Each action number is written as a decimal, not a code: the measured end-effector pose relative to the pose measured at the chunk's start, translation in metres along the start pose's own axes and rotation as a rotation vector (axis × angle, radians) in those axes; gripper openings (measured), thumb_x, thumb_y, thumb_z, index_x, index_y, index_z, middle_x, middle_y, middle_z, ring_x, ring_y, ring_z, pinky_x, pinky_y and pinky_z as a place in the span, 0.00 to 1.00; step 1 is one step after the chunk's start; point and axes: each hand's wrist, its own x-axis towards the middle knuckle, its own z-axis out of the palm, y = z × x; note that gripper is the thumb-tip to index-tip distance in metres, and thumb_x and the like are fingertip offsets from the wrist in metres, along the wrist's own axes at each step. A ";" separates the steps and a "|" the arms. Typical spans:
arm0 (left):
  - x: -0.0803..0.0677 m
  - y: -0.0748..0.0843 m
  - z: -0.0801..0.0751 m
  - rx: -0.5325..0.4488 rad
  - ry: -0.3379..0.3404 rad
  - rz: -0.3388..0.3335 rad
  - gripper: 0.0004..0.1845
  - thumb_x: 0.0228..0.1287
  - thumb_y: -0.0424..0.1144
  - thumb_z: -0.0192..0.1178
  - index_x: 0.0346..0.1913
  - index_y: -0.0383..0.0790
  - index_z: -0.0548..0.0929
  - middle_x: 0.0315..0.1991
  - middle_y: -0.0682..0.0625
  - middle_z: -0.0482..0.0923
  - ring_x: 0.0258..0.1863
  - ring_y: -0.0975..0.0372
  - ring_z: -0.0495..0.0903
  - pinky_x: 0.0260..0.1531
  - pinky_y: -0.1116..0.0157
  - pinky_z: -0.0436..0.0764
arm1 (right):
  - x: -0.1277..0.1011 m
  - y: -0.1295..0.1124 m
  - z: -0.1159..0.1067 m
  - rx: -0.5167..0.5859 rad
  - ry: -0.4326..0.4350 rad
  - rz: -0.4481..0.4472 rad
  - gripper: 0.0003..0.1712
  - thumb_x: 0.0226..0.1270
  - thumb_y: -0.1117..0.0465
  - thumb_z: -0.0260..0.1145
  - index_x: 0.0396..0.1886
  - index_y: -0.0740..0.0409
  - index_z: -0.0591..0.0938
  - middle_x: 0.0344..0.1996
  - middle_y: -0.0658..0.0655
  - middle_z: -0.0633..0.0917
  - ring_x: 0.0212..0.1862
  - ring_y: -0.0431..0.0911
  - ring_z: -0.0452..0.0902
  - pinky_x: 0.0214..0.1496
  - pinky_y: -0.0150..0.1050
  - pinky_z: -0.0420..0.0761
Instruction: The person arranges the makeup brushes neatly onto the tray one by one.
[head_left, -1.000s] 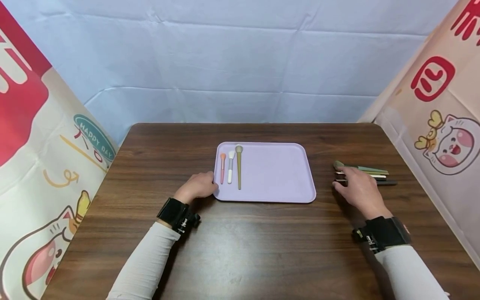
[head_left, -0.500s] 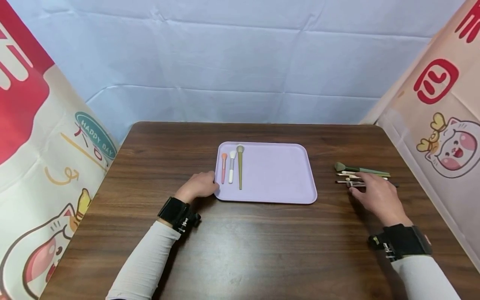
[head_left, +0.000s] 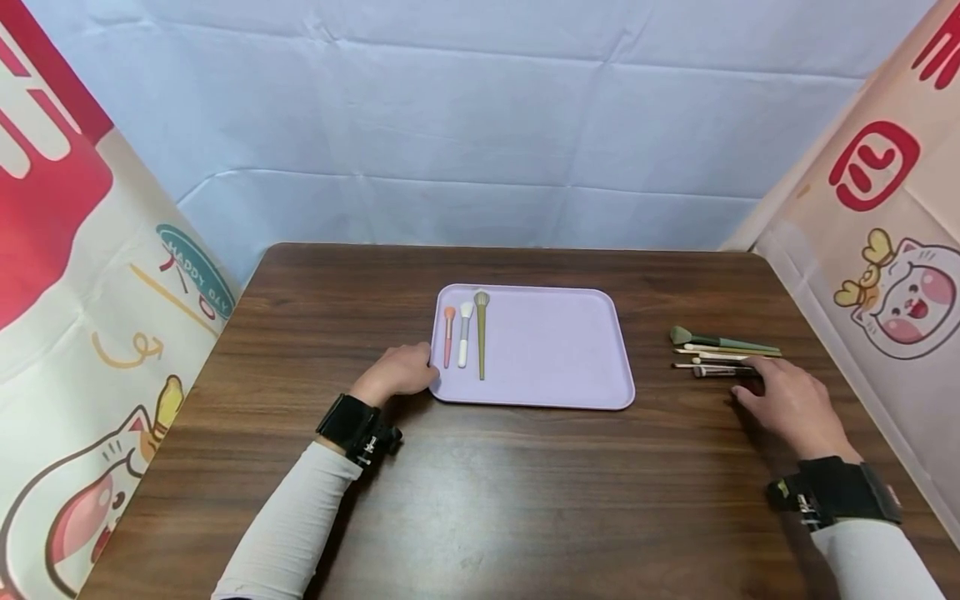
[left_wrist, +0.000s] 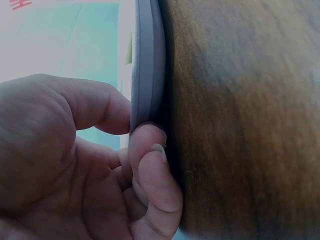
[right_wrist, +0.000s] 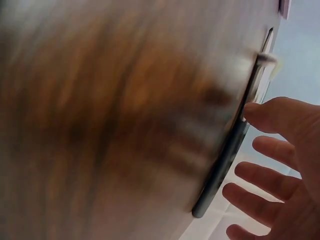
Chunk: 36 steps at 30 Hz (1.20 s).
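Observation:
A lilac tray [head_left: 555, 350] lies on the table, its left rim pinched by my left hand [head_left: 396, 371]. In the left wrist view, the thumb is over the tray edge [left_wrist: 150, 60] and the fingers curl beneath it. Three makeup brushes stand in a row at the tray's left: a pink one [head_left: 448, 337], a white-and-grey one [head_left: 463, 335] and an olive-green one [head_left: 482, 335]. My right hand [head_left: 797, 407] hovers at the handle ends of several brushes at right. In its wrist view, the fingers are spread beside a black-handled brush [right_wrist: 220, 165].
The loose brushes lie side by side on the wooden table [head_left: 525, 500], a green brush [head_left: 727, 342] farthest back. A pale blue cloth [head_left: 465, 125] hangs behind the table, and printed cloths [head_left: 892, 275] hang at both sides.
My right hand has slid rightward along the brushes, from their heads to their handle ends, uncovering more of them. The left hand has stayed at the tray rim.

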 end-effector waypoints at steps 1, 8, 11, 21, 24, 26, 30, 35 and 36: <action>0.000 0.000 0.000 -0.002 0.000 0.000 0.16 0.66 0.39 0.52 0.52 0.33 0.78 0.43 0.43 0.80 0.38 0.53 0.76 0.42 0.57 0.76 | 0.000 0.002 0.000 -0.003 -0.001 0.003 0.29 0.62 0.60 0.69 0.57 0.75 0.73 0.54 0.84 0.73 0.54 0.79 0.68 0.53 0.74 0.65; 0.000 0.001 0.000 -0.009 0.007 0.004 0.14 0.66 0.39 0.53 0.49 0.34 0.78 0.39 0.45 0.79 0.36 0.53 0.77 0.39 0.58 0.76 | -0.002 0.009 -0.001 -0.021 -0.007 0.025 0.27 0.64 0.61 0.68 0.57 0.73 0.74 0.54 0.83 0.73 0.56 0.78 0.66 0.56 0.74 0.63; -0.001 0.001 0.000 -0.011 0.008 0.004 0.14 0.66 0.39 0.52 0.48 0.35 0.78 0.39 0.45 0.79 0.36 0.53 0.76 0.38 0.59 0.75 | -0.002 0.011 -0.001 -0.030 -0.011 0.032 0.27 0.64 0.61 0.68 0.57 0.73 0.73 0.54 0.83 0.72 0.57 0.77 0.66 0.58 0.73 0.62; -0.003 0.002 -0.001 -0.021 0.001 0.006 0.14 0.66 0.38 0.52 0.49 0.34 0.78 0.38 0.45 0.79 0.34 0.54 0.76 0.36 0.60 0.75 | -0.001 0.015 -0.001 -0.036 -0.024 0.046 0.25 0.64 0.63 0.67 0.57 0.71 0.74 0.53 0.82 0.71 0.57 0.76 0.66 0.59 0.72 0.60; -0.003 0.003 -0.001 -0.019 0.000 0.003 0.15 0.66 0.38 0.52 0.50 0.34 0.78 0.39 0.45 0.79 0.35 0.54 0.76 0.37 0.60 0.75 | 0.000 0.015 -0.001 -0.040 -0.013 0.027 0.23 0.63 0.65 0.67 0.56 0.71 0.76 0.51 0.80 0.73 0.54 0.76 0.68 0.57 0.72 0.62; -0.003 0.003 -0.001 -0.020 0.000 0.002 0.15 0.66 0.39 0.52 0.51 0.33 0.78 0.39 0.45 0.79 0.35 0.53 0.76 0.38 0.59 0.75 | 0.001 0.016 -0.001 -0.045 0.004 0.003 0.21 0.62 0.67 0.67 0.54 0.71 0.77 0.48 0.79 0.75 0.51 0.75 0.70 0.55 0.71 0.64; -0.004 0.002 -0.002 -0.020 0.005 0.001 0.16 0.66 0.38 0.52 0.52 0.33 0.78 0.39 0.44 0.79 0.35 0.53 0.76 0.38 0.59 0.75 | 0.004 0.018 -0.001 -0.046 0.043 -0.058 0.18 0.61 0.72 0.66 0.51 0.72 0.79 0.44 0.77 0.76 0.45 0.73 0.73 0.47 0.70 0.69; -0.005 0.003 -0.002 -0.021 0.008 0.005 0.17 0.66 0.38 0.52 0.53 0.33 0.78 0.40 0.44 0.79 0.35 0.53 0.76 0.38 0.59 0.75 | 0.008 0.020 0.000 -0.024 0.035 -0.065 0.15 0.61 0.75 0.64 0.48 0.71 0.80 0.45 0.76 0.76 0.47 0.73 0.72 0.48 0.70 0.69; -0.005 0.003 -0.002 -0.021 0.007 0.005 0.17 0.67 0.38 0.52 0.53 0.33 0.78 0.40 0.44 0.79 0.35 0.53 0.76 0.38 0.59 0.75 | 0.008 0.020 0.001 -0.021 0.028 -0.062 0.14 0.61 0.75 0.64 0.47 0.71 0.80 0.45 0.76 0.76 0.48 0.73 0.71 0.49 0.70 0.69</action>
